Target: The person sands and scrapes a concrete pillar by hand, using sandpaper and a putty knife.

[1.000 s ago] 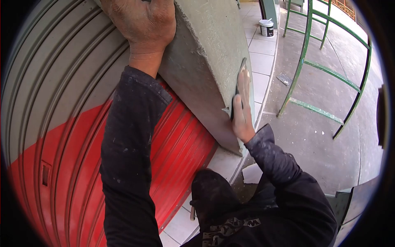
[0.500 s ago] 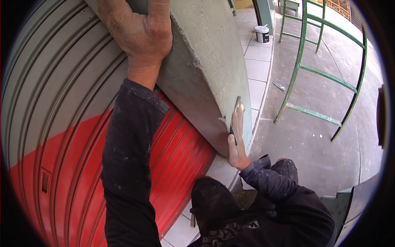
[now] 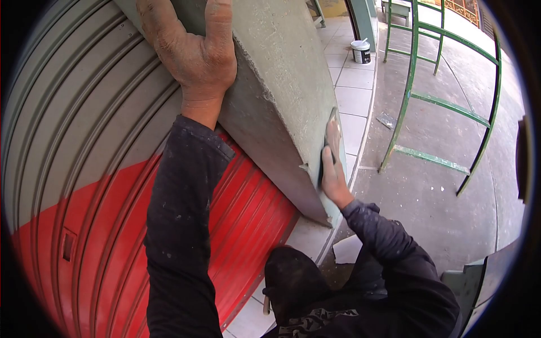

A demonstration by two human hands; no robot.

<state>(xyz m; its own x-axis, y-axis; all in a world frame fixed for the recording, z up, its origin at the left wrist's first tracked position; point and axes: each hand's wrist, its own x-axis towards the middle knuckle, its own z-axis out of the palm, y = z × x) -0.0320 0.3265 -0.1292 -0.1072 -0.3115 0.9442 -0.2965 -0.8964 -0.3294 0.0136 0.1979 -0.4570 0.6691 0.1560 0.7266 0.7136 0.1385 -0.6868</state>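
Observation:
A grey plastered pillar (image 3: 287, 73) with a rough corner edge rises in front of me. My left hand (image 3: 200, 56) leans on its upper part near the corner, fingers spread apart, with some fingertips cut off by the top of the view. Lower down, my right hand (image 3: 336, 169) lies along the pillar's right face, fingers pointing up. Between that palm and the plaster is a thin dark sheet (image 3: 332, 155), which looks like sandpaper; most of it is hidden by the hand. Pale dust coats the fingers. A small flake sticks out from the corner beside this hand.
A ribbed roller shutter (image 3: 107, 186), grey above and red below, fills the left. Green metal scaffold frames (image 3: 451, 104) stand on the concrete floor at right. A white-and-black bucket (image 3: 361, 52) sits on the tiles. White paper (image 3: 347, 249) lies near my knees.
My right hand has slid up along the pillar's right face with the dark sheet. My left hand remains on the pillar. The view has shifted slightly, and the white paper now shows more.

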